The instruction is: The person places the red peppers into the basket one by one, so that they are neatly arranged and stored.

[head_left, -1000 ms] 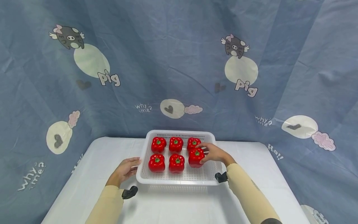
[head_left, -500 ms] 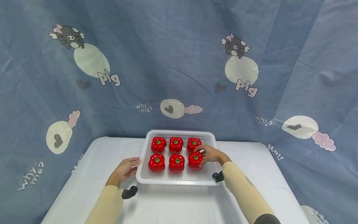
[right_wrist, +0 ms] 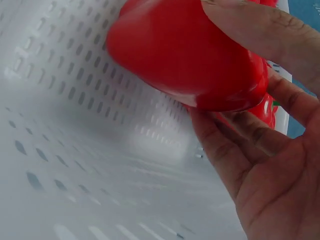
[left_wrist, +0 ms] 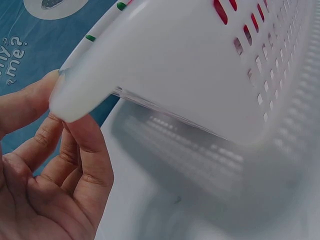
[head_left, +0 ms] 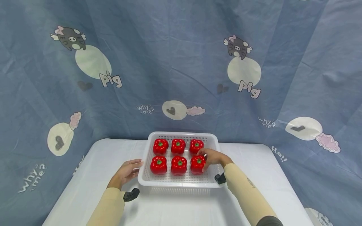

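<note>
A white perforated plastic basket (head_left: 181,184) holds several red bell peppers in two rows. At its left side, my left hand (head_left: 128,171) pinches the basket's rim; in the left wrist view, the thumb (left_wrist: 31,102) lies on top and the fingers underneath. My right hand (head_left: 214,157) grips the front-right bell pepper (head_left: 196,165), thumb on the near side and fingers on the far side. The right wrist view shows this pepper (right_wrist: 180,55) low over the slotted basket floor; whether it touches the floor I cannot tell.
The back-right bell pepper (head_left: 196,146) is close behind the right fingers. Left of the held one sits the front-middle bell pepper (head_left: 178,168). The basket stands on a white-covered table (head_left: 169,208), with a blue patterned curtain (head_left: 181,62) hanging behind.
My right hand has lowered the bell pepper into the front-right place of the basket, moving slightly toward me. The left hand stays at the rim, and the basket has not moved.
</note>
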`<action>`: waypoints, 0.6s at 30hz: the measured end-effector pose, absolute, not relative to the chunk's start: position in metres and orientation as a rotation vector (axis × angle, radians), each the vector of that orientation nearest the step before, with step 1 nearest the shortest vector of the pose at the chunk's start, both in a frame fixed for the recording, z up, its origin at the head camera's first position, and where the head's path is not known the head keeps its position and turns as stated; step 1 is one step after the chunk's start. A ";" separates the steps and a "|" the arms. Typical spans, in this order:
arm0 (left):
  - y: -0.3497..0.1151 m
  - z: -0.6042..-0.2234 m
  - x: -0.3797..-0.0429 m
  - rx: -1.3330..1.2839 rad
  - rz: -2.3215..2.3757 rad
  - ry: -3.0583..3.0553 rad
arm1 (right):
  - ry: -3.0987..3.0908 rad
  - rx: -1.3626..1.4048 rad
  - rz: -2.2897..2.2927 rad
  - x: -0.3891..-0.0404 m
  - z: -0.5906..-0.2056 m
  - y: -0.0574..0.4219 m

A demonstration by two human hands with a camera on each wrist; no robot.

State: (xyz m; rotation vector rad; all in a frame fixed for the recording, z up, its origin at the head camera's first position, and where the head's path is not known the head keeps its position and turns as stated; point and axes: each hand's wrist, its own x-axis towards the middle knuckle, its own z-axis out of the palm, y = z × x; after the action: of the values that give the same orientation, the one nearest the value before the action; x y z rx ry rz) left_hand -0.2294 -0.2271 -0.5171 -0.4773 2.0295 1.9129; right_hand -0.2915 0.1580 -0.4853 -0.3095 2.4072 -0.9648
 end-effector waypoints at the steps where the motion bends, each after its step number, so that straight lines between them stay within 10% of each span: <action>1: -0.227 -0.517 -0.229 -0.484 1.916 2.029 | 2.406 -0.307 -0.957 -0.291 -0.485 0.158; 18: -0.225 -0.515 -0.228 -0.466 1.865 2.091 | 2.405 -0.349 -0.940 -0.290 -0.479 0.163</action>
State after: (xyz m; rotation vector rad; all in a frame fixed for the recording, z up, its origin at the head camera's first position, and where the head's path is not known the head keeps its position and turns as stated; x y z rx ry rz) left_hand -0.2278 -0.2251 -0.5152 -0.4660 2.0912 1.8650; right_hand -0.2898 0.1632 -0.4788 -0.3490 2.4047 -0.9403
